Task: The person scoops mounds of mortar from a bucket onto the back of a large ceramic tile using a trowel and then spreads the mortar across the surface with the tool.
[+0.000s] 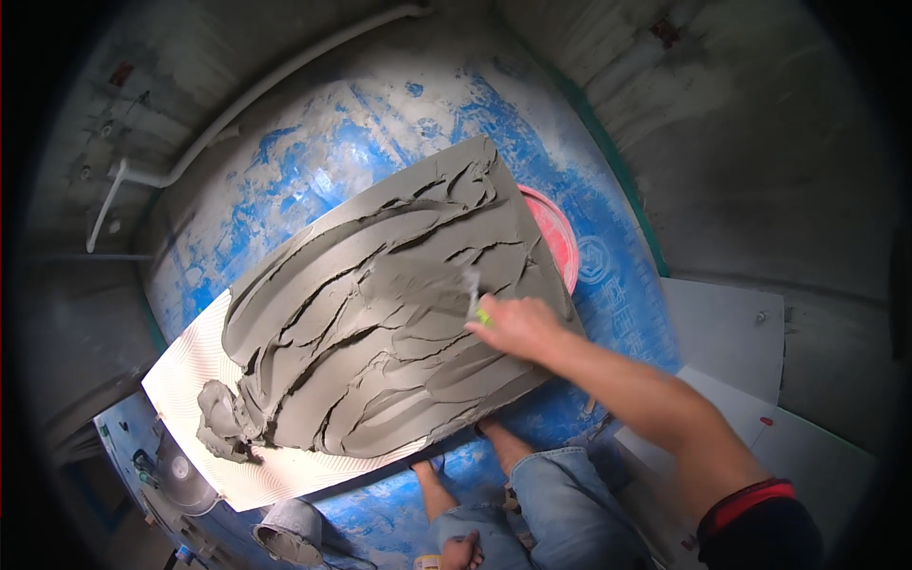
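Note:
A large tile [290, 480] lies with its pale ridged back facing up. Thick grey tile adhesive [351, 294] covers most of it in rough swirls and ridges. My right hand [518, 328] is closed around the bright green handle of a trowel [418, 280], over the adhesive right of the middle. The trowel's blade is smeared by motion and blends into the grey. Down at the lower edge, my left hand [461, 551] rests by my thigh with its fingers loosely bent and slightly apart. Nothing shows in it.
Part of a pink-red round bucket [556, 237] shows beneath the tile's right edge. A grey-smeared bucket [290, 532] stands below the tile's lower left. Blue sheeting [617, 294] covers the floor. Bare walls enclose it, with a white pipe [275, 76] on the left and pale panels [727, 328] at right.

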A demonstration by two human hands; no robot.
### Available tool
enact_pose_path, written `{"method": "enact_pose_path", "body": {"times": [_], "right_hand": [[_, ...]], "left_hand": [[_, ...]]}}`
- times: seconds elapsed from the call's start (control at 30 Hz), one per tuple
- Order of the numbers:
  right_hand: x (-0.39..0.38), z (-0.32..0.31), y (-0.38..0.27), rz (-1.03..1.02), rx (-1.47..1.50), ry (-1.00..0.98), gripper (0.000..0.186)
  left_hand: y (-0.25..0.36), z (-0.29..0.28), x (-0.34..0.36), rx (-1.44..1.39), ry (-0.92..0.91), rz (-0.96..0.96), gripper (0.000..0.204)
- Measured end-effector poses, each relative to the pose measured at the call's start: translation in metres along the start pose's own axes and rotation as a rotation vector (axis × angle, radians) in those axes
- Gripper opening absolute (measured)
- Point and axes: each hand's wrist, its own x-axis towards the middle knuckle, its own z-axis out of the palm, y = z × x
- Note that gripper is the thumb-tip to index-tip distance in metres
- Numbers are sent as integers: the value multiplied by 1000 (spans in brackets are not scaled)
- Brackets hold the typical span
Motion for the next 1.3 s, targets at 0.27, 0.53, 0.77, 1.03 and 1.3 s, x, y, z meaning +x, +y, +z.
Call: {"method": "enact_pose_path", "body": {"times": [0.27,0.53,0.77,1.03,1.3], "right_hand": [[21,-53,77,271,332,274,49],[49,34,-144,546,1512,-143,46],[34,5,-264,135,866,-213,42],[77,-33,-186,382,371,5,52],[46,79,-319,560,1365,-97,35]], "left_hand": [[3,-1,-12,-170,-47,-21,59],[-65,17,30,-158,40,156,58],[-130,33,73,-156,269,466,61],[-124,-21,38,-362,21,286,56],[-93,-118,-32,-501,-162,108,52]]}}
